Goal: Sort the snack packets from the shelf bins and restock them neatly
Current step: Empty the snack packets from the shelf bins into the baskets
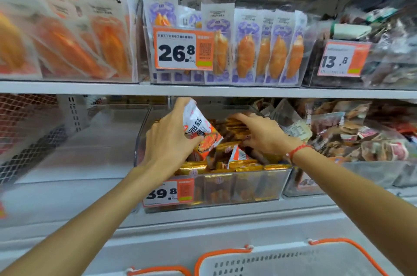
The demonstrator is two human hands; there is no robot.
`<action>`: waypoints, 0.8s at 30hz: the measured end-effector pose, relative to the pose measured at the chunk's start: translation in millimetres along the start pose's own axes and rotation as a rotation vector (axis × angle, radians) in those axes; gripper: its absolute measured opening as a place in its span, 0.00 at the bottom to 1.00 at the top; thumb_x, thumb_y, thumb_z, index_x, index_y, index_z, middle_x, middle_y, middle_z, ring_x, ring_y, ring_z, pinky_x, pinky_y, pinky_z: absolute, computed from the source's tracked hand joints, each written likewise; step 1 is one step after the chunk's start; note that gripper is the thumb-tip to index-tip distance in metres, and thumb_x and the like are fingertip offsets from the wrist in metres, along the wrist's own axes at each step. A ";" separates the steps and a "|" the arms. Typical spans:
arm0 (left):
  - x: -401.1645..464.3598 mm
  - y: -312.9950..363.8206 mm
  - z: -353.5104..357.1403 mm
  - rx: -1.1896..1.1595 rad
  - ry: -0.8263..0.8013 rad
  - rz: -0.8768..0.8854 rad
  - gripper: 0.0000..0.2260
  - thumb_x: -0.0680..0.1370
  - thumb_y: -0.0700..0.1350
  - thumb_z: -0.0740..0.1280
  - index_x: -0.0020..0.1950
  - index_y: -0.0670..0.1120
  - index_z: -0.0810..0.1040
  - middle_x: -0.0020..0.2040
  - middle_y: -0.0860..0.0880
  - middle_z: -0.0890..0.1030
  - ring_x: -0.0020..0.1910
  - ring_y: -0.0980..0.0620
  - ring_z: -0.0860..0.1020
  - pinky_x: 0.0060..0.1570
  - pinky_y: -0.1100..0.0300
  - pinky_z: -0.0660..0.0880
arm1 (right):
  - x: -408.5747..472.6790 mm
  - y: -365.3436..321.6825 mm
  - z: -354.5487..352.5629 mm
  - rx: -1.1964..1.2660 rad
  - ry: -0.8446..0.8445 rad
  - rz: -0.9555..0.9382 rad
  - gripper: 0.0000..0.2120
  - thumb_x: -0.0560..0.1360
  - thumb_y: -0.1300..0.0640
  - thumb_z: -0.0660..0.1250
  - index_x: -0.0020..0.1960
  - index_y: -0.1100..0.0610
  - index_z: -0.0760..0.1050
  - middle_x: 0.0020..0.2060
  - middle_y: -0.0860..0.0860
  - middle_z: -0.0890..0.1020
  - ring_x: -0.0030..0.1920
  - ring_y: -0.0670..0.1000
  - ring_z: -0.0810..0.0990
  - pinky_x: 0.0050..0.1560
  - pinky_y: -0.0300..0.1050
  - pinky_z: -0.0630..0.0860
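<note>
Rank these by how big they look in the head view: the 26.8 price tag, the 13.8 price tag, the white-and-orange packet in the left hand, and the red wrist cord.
Largest to smallest:
1. 26.8 price tag
2. 13.8 price tag and white-and-orange packet: look alike, and the left hand covers part of the packet, so unranked
3. red wrist cord

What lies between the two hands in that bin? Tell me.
In the head view, the left hand grips a white and orange packet; between it and the right hand lie gold packets in the clear bin.
</note>
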State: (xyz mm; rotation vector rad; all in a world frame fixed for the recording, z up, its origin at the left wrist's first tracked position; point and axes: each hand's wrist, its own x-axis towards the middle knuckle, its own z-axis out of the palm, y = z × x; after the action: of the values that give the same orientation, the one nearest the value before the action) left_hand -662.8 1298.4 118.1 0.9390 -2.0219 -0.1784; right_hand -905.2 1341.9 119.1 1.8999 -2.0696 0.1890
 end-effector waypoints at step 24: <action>-211.5 30.8 66.2 -0.104 -0.719 0.142 0.31 0.76 0.49 0.69 0.76 0.55 0.58 0.75 0.56 0.62 0.74 0.56 0.58 0.67 0.66 0.53 | -248.0 -23.6 45.6 0.196 -0.537 0.042 0.28 0.77 0.54 0.66 0.74 0.41 0.61 0.76 0.46 0.58 0.71 0.51 0.65 0.64 0.47 0.70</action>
State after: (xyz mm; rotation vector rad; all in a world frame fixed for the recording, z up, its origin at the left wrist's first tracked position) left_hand -660.1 1449.2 -47.2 0.7143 -2.6899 -0.6052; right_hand -873.5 1559.3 -6.7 2.2100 -2.5097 -0.1330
